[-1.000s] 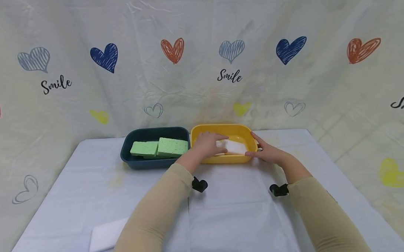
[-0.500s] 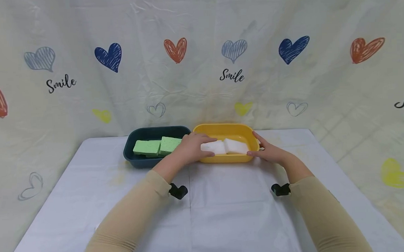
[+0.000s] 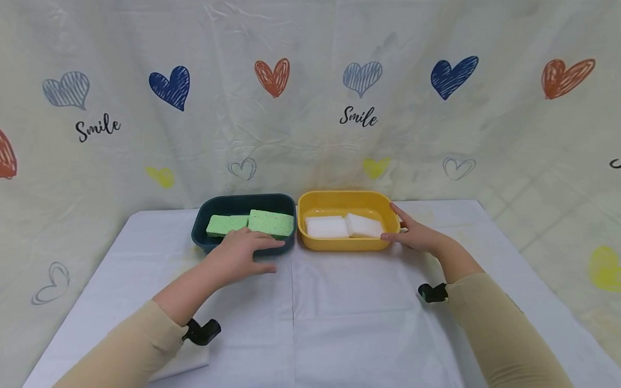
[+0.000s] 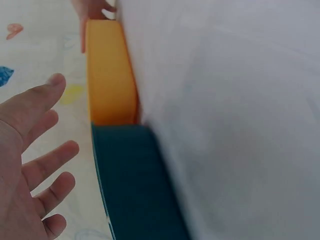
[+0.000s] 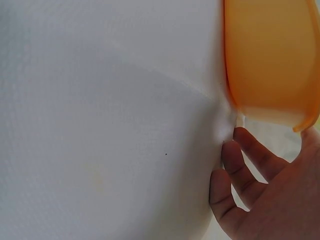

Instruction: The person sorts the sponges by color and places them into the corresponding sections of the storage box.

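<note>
Two white sponges (image 3: 326, 227) lie side by side in the yellow tray (image 3: 347, 245). Butted against its left end stands a dark teal tray (image 3: 203, 208) with green sponges (image 3: 270, 223) in it. My left hand (image 3: 235, 255) hovers at the teal tray's front edge, fingers spread, holding nothing; the left wrist view shows its fingers (image 4: 55, 156) apart from the trays. My right hand (image 3: 417, 234) touches the right end of the yellow tray, thumb at the rim. Its other fingers (image 5: 240, 167) rest loosely extended below the rim beside the tray's end.
A flat white piece (image 3: 185, 358) lies on the white-covered table (image 3: 366, 329) at the near left, partly hidden under my left forearm. A cloth backdrop (image 3: 308, 137) printed with hearts hangs just behind the trays.
My left hand has come out of the yellow tray and moved left and nearer to me, in front of the teal tray, uncovering both white sponges. The right hand stays at the yellow tray.
</note>
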Motion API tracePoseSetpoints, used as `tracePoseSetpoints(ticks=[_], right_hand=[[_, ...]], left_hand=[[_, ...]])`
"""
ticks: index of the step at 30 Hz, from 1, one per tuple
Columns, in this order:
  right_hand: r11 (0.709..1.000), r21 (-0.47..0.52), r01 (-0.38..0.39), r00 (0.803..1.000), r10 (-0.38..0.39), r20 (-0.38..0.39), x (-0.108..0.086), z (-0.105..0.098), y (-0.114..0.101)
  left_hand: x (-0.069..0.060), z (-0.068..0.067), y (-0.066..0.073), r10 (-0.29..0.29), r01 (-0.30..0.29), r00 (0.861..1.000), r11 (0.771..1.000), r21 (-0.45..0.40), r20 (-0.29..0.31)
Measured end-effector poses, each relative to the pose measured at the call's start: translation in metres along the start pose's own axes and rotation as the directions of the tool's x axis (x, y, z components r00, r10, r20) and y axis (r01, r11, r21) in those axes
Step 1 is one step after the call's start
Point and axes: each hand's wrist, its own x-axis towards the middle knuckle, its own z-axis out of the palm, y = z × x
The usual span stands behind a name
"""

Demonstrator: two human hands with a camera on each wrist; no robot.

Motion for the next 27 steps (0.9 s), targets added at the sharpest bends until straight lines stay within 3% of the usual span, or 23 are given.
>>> tracePoseSetpoints(ticks=[7, 16, 21, 27], right_hand=[[1.000, 0.002, -0.004, 1.000, 0.004, -0.004, 0.000, 0.000, 0.001], [1.000, 0.007, 0.002, 1.000, -0.002, 0.001, -0.003, 0.000, -0.002], [1.000, 0.005, 0.004, 1.000, -0.004, 0.001, -0.003, -0.001, -0.003], [1.000, 0.005, 0.017, 1.000, -0.017, 0.002, -0.003, 0.000, -0.004]], left_hand=[[-0.059, 0.008, -0.022, -0.031, 0.031, 1.000, 1.000, 0.005, -0.001], [-0.126, 0.013, -0.043, -0.074, 0.081, 0.993, 0.994, -0.070, 0.092], [-0.151, 0.022, -0.057, -0.083, 0.098, 0.989, 0.988, -0.119, 0.126], [-0.167, 0.030, -0.063, -0.078, 0.106, 0.981, 0.982, -0.157, 0.179]])
